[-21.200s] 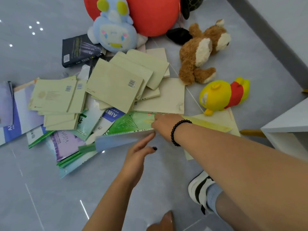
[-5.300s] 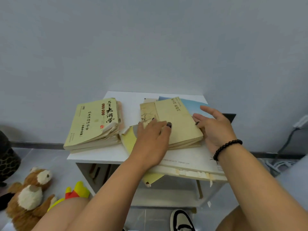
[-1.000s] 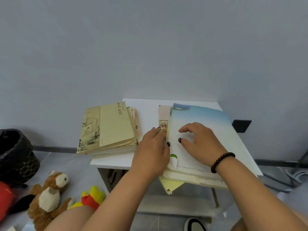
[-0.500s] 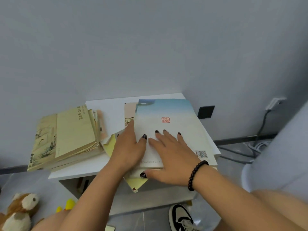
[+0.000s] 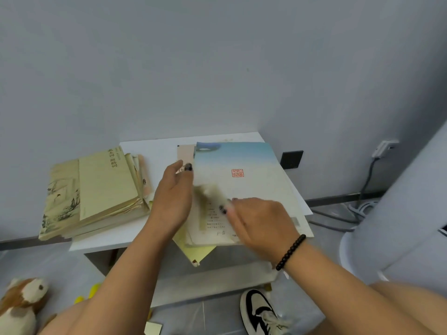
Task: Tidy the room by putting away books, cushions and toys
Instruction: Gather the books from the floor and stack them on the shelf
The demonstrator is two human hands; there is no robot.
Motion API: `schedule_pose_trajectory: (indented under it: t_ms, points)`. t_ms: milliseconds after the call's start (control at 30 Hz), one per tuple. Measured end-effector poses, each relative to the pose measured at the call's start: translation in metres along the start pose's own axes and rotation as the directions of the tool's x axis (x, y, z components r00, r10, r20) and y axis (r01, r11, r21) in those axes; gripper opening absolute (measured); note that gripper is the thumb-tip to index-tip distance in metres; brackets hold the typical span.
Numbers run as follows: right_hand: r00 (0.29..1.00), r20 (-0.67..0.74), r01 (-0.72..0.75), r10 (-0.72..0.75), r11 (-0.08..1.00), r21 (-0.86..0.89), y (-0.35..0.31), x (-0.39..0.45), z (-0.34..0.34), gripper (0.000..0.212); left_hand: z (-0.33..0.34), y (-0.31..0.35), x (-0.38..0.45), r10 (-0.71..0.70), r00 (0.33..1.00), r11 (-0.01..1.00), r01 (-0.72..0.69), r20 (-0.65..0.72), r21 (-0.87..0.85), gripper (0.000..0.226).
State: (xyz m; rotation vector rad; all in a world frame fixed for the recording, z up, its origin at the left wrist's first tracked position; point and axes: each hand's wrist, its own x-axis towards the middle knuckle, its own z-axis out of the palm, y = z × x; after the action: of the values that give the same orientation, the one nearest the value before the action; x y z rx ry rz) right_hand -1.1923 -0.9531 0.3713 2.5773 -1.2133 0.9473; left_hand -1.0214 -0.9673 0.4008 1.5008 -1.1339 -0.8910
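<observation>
A large book with a pale blue and white cover (image 5: 244, 165) tops the right-hand stack on the small white table (image 5: 159, 151). My left hand (image 5: 173, 201) stands on edge with straight fingers against the left side of that stack. My right hand (image 5: 258, 218), with a black bead bracelet, lies blurred on the front part of the cover, fingers pointing left. A yellow book (image 5: 196, 250) sticks out under the stack over the table's front edge. A second stack of cream books (image 5: 101, 187) lies on the left of the table.
The table stands in a corner of grey walls. A brown and white plush toy (image 5: 21, 301) and a bit of a yellow toy (image 5: 89, 293) lie on the floor at lower left. A white rounded object (image 5: 399, 218) and cables (image 5: 362, 206) stand to the right. My shoe (image 5: 258, 310) is below the table.
My right hand has slid toward the front of the cover and turned its fingers left. My left hand has turned on edge against the stack's side. The view has shifted slightly.
</observation>
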Motion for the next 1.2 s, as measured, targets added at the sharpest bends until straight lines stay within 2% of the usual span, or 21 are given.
schedule_pose_trajectory:
  t_ms: [67, 133, 167, 233, 300, 333, 400, 467, 500, 567, 667, 733, 800, 900, 933, 967, 1067, 1100, 1167, 1200]
  points:
    - [0.968, -0.168, -0.154, 0.187, 0.97, 0.19, 0.008, 0.005, -0.01, 0.04, -0.001, 0.009, -0.004, -0.035, 0.999, 0.984, 0.028, -0.035, -0.175, 0.021]
    - [0.86, -0.224, -0.308, 0.459, 0.816, 0.488, 0.017, 0.014, -0.025, 0.038, -0.002, 0.012, -0.005, -0.107, 0.993, 0.946, 0.089, -0.042, -0.312, 0.02]
    - [0.776, -0.262, -0.349, 0.573, 0.737, 0.579, 0.02, 0.021, -0.034, 0.041, -0.001, 0.011, -0.007, -0.08, 0.995, 0.961, 0.063, -0.054, -0.268, 0.017]
    - [0.578, -0.312, -0.356, 0.754, 0.577, 0.735, 0.028, 0.031, -0.051, 0.046, 0.001, 0.004, -0.012, 0.058, 0.998, 0.996, -0.059, -0.02, -0.071, 0.018]
    - [0.403, -0.3, -0.283, 0.865, 0.429, 0.858, 0.04, 0.038, -0.065, 0.046, 0.006, -0.003, -0.025, 0.186, 0.972, 0.971, -0.205, 0.145, 0.127, 0.03]
    - [0.34, -0.3, -0.241, 0.891, 0.391, 0.888, 0.048, 0.04, -0.072, 0.044, 0.012, -0.007, -0.032, 0.219, 0.942, 0.931, -0.279, 0.254, 0.234, 0.038]
    - [0.272, -0.373, -0.189, 0.887, 0.429, 0.883, 0.065, 0.039, -0.086, 0.038, 0.027, -0.015, -0.044, 0.217, 0.868, 0.774, -0.432, 0.448, 0.463, 0.065]
    - [0.273, -0.465, -0.224, 0.842, 0.526, 0.821, 0.079, 0.035, -0.097, 0.028, 0.041, -0.025, -0.052, 0.163, 0.808, 0.51, -0.56, 0.566, 0.653, 0.09]
    - [0.273, -0.487, -0.262, 0.83, 0.551, 0.792, 0.086, 0.031, -0.099, 0.024, 0.046, -0.03, -0.054, 0.152, 0.796, 0.405, -0.591, 0.585, 0.698, 0.095]
    - [0.254, -0.481, -0.325, 0.839, 0.542, 0.775, 0.101, 0.023, -0.1, 0.022, 0.054, -0.035, -0.057, 0.199, 0.793, 0.284, -0.609, 0.575, 0.741, 0.089]
    - [0.254, -0.444, -0.409, 0.859, 0.511, 0.756, 0.115, 0.013, -0.1, 0.04, 0.064, -0.035, -0.053, 0.251, 0.808, 0.275, -0.588, 0.534, 0.761, 0.074]
    - [0.294, -0.4, -0.494, 0.868, 0.496, 0.714, 0.118, 0.009, -0.101, 0.045, 0.067, -0.034, -0.048, 0.263, 0.806, 0.242, -0.587, 0.53, 0.773, 0.074]
    - [0.382, -0.321, -0.563, 0.867, 0.494, 0.663, 0.119, 0.007, -0.098, 0.049, 0.069, -0.029, -0.048, 0.275, 0.797, 0.22, -0.596, 0.537, 0.772, 0.074]
    - [0.594, -0.212, -0.546, 0.776, 0.582, 0.602, 0.114, 0.006, -0.089, 0.054, 0.065, -0.013, -0.052, 0.29, 0.777, 0.159, -0.615, 0.559, 0.772, 0.069]
    - [0.652, -0.209, -0.513, 0.728, 0.627, 0.586, 0.111, 0.006, -0.085, 0.054, 0.063, -0.012, -0.051, 0.319, 0.774, 0.161, -0.612, 0.546, 0.774, 0.066]
    - [0.675, -0.225, -0.485, 0.703, 0.652, 0.583, 0.108, 0.008, -0.082, 0.054, 0.061, -0.008, -0.048, 0.35, 0.765, 0.169, -0.619, 0.541, 0.767, 0.062]
    - [0.687, -0.323, -0.36, 0.651, 0.691, 0.627, 0.095, 0.019, -0.081, 0.056, 0.053, 0.005, -0.051, 0.493, 0.767, 0.304, -0.595, 0.411, 0.744, 0.052]
    - [0.689, -0.368, -0.301, 0.624, 0.709, 0.638, 0.091, 0.022, -0.082, 0.055, 0.049, 0.003, -0.048, 0.541, 0.769, 0.382, -0.585, 0.34, 0.715, 0.051]
    - [0.689, -0.447, -0.178, 0.571, 0.73, 0.66, 0.084, 0.029, -0.086, 0.051, 0.041, 0.005, -0.049, 0.504, 0.841, 0.606, -0.508, 0.198, 0.613, 0.052]
    - [0.68, -0.478, -0.117, 0.556, 0.726, 0.678, 0.081, 0.034, -0.089, 0.049, 0.039, 0.009, -0.049, 0.525, 0.844, 0.689, -0.498, 0.111, 0.527, 0.048]
